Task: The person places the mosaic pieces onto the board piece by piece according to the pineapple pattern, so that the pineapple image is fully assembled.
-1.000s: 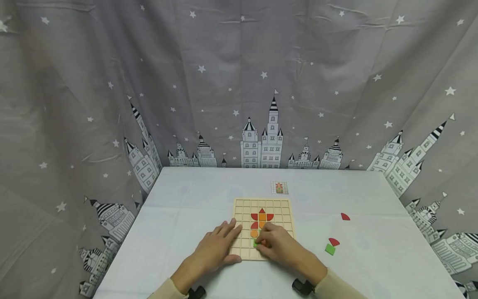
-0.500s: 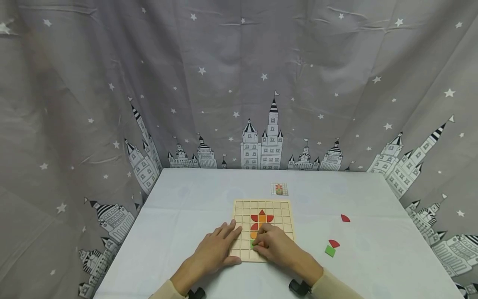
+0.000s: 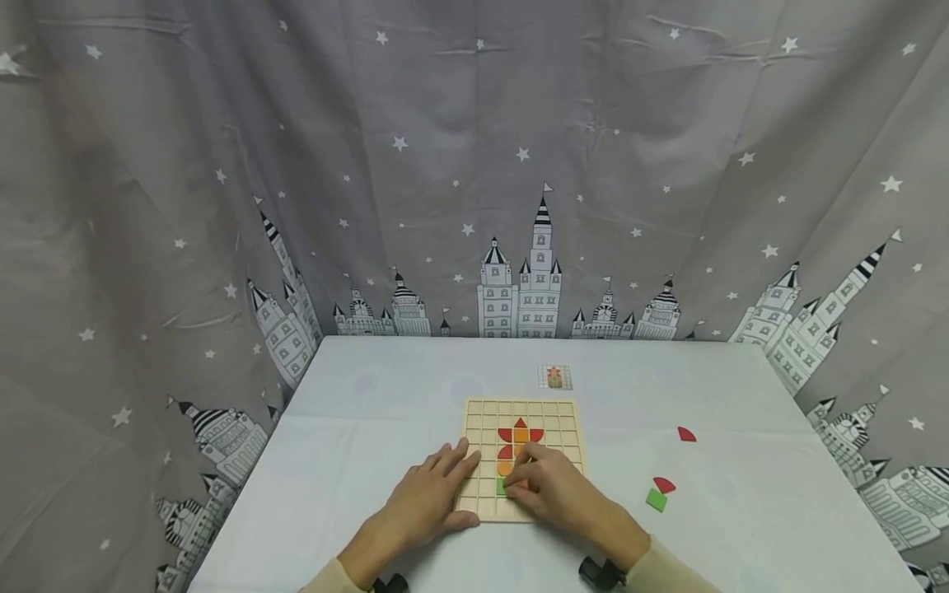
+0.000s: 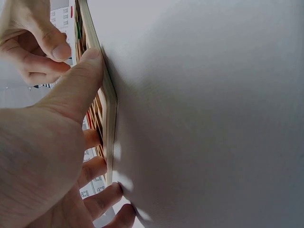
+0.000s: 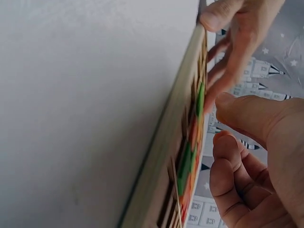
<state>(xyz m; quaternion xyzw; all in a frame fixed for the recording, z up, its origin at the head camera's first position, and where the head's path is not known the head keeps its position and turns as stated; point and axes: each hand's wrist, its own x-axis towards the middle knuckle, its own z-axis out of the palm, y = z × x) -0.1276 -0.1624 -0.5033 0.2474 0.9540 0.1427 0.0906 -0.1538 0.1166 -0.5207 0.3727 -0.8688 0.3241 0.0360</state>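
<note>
I see a green piece (image 3: 502, 486) sitting in the wooden grid board (image 3: 563, 409), in a cell near the board's near edge and just below the orange and red pieces that form a flower figure (image 3: 520, 434). It is too covered for me to tell its shape, which way it points, or any long axis. The figure itself runs near to far along the board's middle column, its red tip pointing away from me. My right hand (image 3: 556, 492) rests on the board with curled fingertips on or right beside the green piece; I cannot tell whether it actually pinches the piece or only presses it. My left hand (image 3: 430, 498) lies flat and relaxed, fingers straight over the board's near left corner and thumb along its near edge, steadying it. The board lies flat on the pale table (image 3: 371, 412), square to me. To its right, well apart, lie a green square (image 3: 656, 499) touching a red quarter piece (image 3: 664, 484), and farther off another red piece (image 3: 686, 434). Beyond the board sits a small pattern card (image 3: 554, 376).
</note>
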